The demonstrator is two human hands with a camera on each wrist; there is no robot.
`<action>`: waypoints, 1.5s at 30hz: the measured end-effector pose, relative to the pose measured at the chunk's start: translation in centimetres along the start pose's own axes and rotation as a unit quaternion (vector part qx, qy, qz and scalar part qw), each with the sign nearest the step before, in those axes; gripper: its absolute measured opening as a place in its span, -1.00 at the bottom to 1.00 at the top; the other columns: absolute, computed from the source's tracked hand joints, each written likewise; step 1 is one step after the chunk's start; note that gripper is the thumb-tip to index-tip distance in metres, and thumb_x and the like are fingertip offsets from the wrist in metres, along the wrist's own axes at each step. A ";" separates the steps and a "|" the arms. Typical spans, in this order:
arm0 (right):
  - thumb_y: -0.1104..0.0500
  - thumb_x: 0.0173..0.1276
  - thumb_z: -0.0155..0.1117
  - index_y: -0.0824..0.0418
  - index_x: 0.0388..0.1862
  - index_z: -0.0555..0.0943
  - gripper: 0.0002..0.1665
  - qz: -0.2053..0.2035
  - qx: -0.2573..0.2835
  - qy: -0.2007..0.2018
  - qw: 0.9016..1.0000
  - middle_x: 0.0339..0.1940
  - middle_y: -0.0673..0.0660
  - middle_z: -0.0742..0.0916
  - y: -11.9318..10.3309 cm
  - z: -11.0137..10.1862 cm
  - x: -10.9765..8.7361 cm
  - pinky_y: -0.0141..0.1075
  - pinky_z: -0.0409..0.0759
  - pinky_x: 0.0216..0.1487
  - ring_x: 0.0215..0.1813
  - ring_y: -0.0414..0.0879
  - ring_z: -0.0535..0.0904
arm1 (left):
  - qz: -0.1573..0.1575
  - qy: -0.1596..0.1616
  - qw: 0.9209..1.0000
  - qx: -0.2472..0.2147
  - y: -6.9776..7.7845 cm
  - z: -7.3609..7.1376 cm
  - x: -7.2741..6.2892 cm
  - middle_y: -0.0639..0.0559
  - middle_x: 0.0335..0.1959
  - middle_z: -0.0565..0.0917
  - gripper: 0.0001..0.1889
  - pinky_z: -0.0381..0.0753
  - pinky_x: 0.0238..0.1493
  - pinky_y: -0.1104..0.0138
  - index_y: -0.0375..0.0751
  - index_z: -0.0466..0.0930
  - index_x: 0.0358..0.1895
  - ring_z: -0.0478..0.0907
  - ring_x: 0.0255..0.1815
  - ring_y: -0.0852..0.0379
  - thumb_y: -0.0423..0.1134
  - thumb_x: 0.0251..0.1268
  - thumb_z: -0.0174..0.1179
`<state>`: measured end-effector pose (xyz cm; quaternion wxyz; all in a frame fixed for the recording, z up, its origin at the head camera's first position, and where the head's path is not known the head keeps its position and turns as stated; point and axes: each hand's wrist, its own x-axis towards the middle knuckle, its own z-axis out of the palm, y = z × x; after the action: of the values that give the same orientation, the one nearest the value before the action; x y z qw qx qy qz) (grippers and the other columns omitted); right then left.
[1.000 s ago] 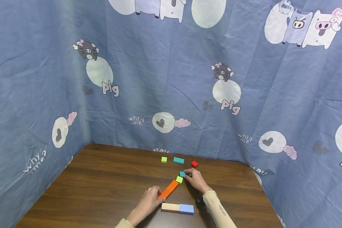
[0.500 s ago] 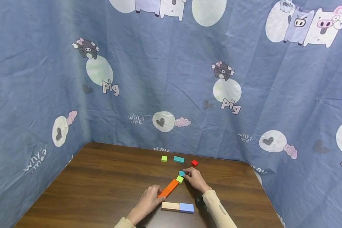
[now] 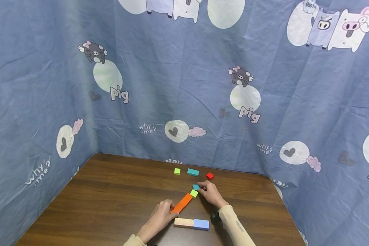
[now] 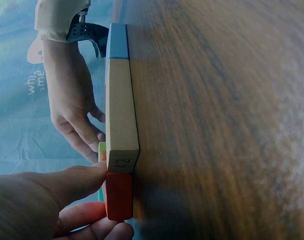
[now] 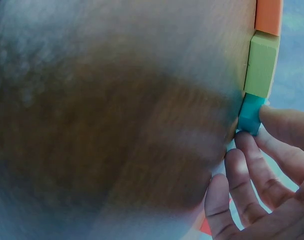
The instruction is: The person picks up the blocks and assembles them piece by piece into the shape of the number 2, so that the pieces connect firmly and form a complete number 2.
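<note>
Here, low in the middle of the head view, the left hand (image 3: 161,216) pinches the near end of an orange strip (image 3: 183,201) between its thumb and fingers. Up and to the right of it, the right hand (image 3: 211,194) grips a small teal block (image 3: 195,187), also with thumb and fingers. A green block (image 3: 194,193) sits between the strip and the teal block, and in the right wrist view it touches the teal block. These things make 1 slanted line, going up to the right.

Near the bottom middle of the frame, a tan block (image 3: 183,222) and a blue block (image 3: 201,224) touch end to end. Higher up, 3 more blocks lie apart from each other in a row: a lime block (image 3: 177,171) at the left, a long teal block (image 3: 193,172), and a red block (image 3: 210,176) at the right. They all lie on a brown table (image 3: 110,191). A blue cloth (image 3: 160,85) with pigs and words on it fills the top and sides of the frame.
</note>
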<state>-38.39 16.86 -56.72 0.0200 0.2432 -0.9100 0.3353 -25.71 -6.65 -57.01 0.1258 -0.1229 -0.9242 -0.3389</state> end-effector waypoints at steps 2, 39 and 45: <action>0.26 0.35 0.23 0.34 0.08 0.60 -0.66 0.000 -0.001 0.000 1.000 -0.18 0.14 0.65 0.0 0.0 0.0 -0.36 0.49 -0.24 -0.23 -0.15 0.49 | 0.000 0.000 1.000 0.001 0.0 0.0 0.0 0.09 -0.53 0.51 -0.74 0.31 -0.54 0.41 -0.21 0.53 -0.44 0.30 -0.56 0.30 -0.27 -0.08 0.49; 0.30 0.25 0.30 0.31 0.02 0.62 -0.67 0.026 0.011 0.075 0.997 -0.15 0.14 0.68 1.6 -2.4 -0.9 -0.20 0.57 -0.09 -0.13 -0.05 0.62 | 0.000 0.004 1.000 -0.005 -0.1 -0.1 -0.1 0.10 -0.54 0.50 -0.74 0.29 -0.54 0.42 -0.21 0.54 -0.43 0.28 -0.55 0.30 -0.28 -0.09 0.48; 0.29 0.20 0.35 0.33 -0.04 0.63 -0.68 0.037 0.019 0.116 0.992 -0.19 0.16 0.69 2.0 -2.8 -0.7 -0.16 0.57 -0.10 -0.16 -0.01 0.63 | -0.001 -0.002 1.000 -0.007 0.0 -0.1 -0.1 0.09 -0.52 0.52 -0.74 0.32 -0.52 0.41 -0.21 0.54 -0.43 0.31 -0.54 0.30 -0.28 -0.08 0.48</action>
<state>-39.02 20.23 -55.87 0.1090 0.1693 -0.9034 0.3787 -25.65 -6.78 -56.95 0.1231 -0.1238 -0.9221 -0.3453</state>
